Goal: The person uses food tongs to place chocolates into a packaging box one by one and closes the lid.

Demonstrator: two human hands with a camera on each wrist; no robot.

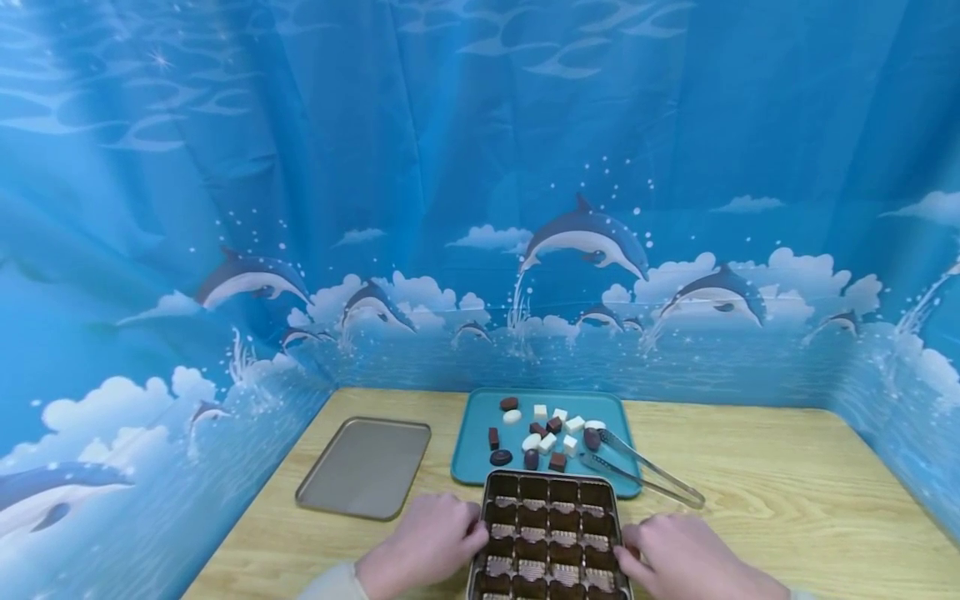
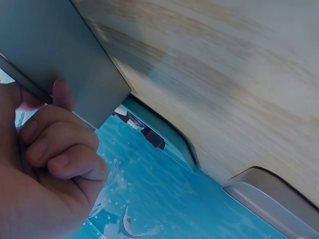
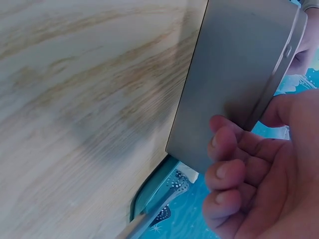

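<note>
Fingers of the left hand [image 1: 431, 537] and the right hand [image 1: 678, 554] pinch the side walls of the box [image 1: 551, 475], one to each side, thumb and forefinger at the rim and the other fingers curled clear. It stands nearest, on the table [image 1: 765, 475], between the hands; if one side were lifted or pulled harder, it could tilt or twist, since each hold is only a small pinch. The brown insert [image 1: 533, 533] sits inside and might lift or rattle if a thumb caught its edge; whether it is fixed cannot be told. Farther left, just past the left hand, lies the grey tray [image 1: 367, 467], which a wide swing to the left might nudge. On the right, the tongs [image 1: 693, 500] reach over the teal tray's [image 1: 480, 417] near right corner; the right hand could knock their handle if it moved far, and their tips could then sweep the chocolates [image 1: 558, 462]. The box's far edge comes close to that tray, touching or not being unclear, so a push away could shove the tray and roll the rounded pieces. Farthest hangs the curtain [image 1: 450, 167].
</note>
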